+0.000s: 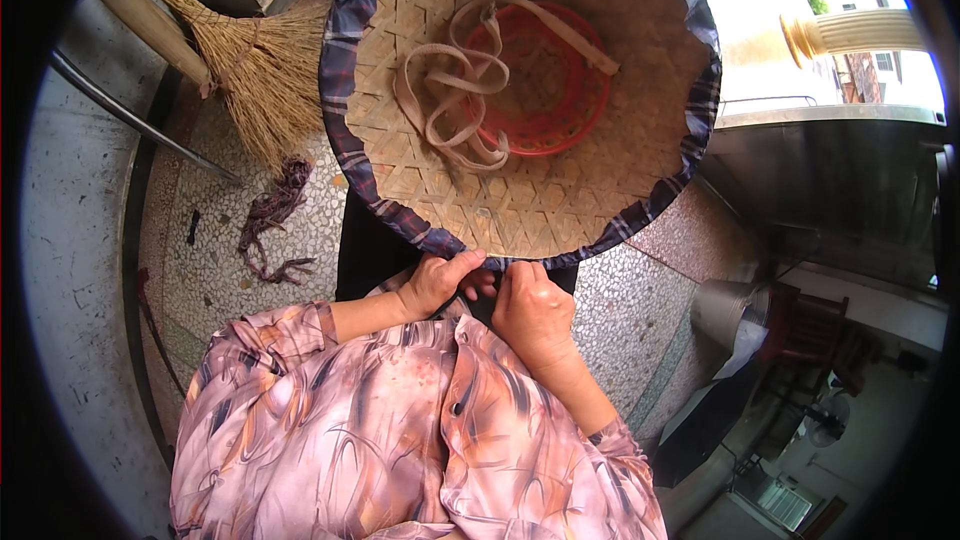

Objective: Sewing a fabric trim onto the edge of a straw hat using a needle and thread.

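A woven bamboo conical piece (620,100), like a basket or hat, fills the upper middle, its rim bound in dark plaid cloth (342,110). Inside it are a red plastic ring (577,128) and a loose pale strap (438,130). My left hand (432,285) grips the near rim, thumb on the plaid binding and fingertips curled underneath. Just right of it, my right hand (533,312) is closed on the binding at the rim, with its fingertips mostly hidden behind the knuckles.
A straw broom (262,85) leans at upper left, above a dark tangled cord (275,205) on the speckled floor (640,350). A metal tube (140,115) is at left. A metal bucket (728,318) and wooden chair (808,320) stand at right, with a fan (826,420) lower down.
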The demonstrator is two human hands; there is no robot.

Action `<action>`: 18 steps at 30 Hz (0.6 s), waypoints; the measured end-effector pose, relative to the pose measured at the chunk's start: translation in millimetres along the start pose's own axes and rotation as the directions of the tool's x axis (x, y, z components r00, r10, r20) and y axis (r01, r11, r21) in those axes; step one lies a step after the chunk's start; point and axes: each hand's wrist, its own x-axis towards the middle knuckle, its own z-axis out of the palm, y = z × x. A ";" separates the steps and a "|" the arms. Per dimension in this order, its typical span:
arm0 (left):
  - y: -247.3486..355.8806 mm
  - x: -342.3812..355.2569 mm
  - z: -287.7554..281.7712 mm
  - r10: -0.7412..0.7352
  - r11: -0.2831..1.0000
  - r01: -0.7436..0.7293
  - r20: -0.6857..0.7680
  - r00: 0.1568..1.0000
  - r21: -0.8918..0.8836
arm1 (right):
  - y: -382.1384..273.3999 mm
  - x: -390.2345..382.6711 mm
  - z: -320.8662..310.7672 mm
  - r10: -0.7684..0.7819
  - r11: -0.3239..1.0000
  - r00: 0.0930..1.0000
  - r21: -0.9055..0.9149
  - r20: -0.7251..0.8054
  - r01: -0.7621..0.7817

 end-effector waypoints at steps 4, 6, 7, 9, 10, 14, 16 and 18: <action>11.0 0.2 -0.2 -0.082 0.997 0.082 0.011 0.997 -0.002 | -0.9 7.1 9.4 -0.038 0.999 0.999 0.020 -0.001 0.038; 5.0 0.1 -3.0 0.029 0.988 -0.030 0.012 1.000 0.154 | -2.3 9.9 8.8 -0.035 0.999 0.999 0.034 0.002 0.035; 6.5 0.9 -4.0 0.137 0.942 -0.139 0.028 0.990 0.306 | -2.6 11.0 7.9 -0.008 0.999 1.000 0.046 0.022 0.007; 12.2 4.3 -3.0 -0.037 0.991 0.036 0.005 0.999 0.125 | -3.7 14.8 1.1 0.016 0.998 0.999 0.057 0.042 -0.019; 16.7 4.8 -2.7 -0.213 0.975 0.213 0.014 0.977 -0.063 | -5.5 17.2 -8.7 0.007 1.000 0.996 0.023 0.093 -0.010; 24.4 3.2 -0.6 -0.208 0.973 0.209 0.026 0.978 -0.095 | -3.8 35.0 -24.2 -0.041 0.999 0.987 -0.027 0.157 0.046; 32.2 2.9 1.2 -0.290 0.947 0.288 0.007 0.957 -0.143 | -1.3 49.9 -21.9 -0.092 0.995 0.971 -0.019 0.223 0.098; 19.3 5.6 -0.9 -0.300 0.939 0.305 0.054 0.952 -0.158 | 2.4 64.7 -19.7 -0.117 0.990 0.937 -0.037 0.330 0.137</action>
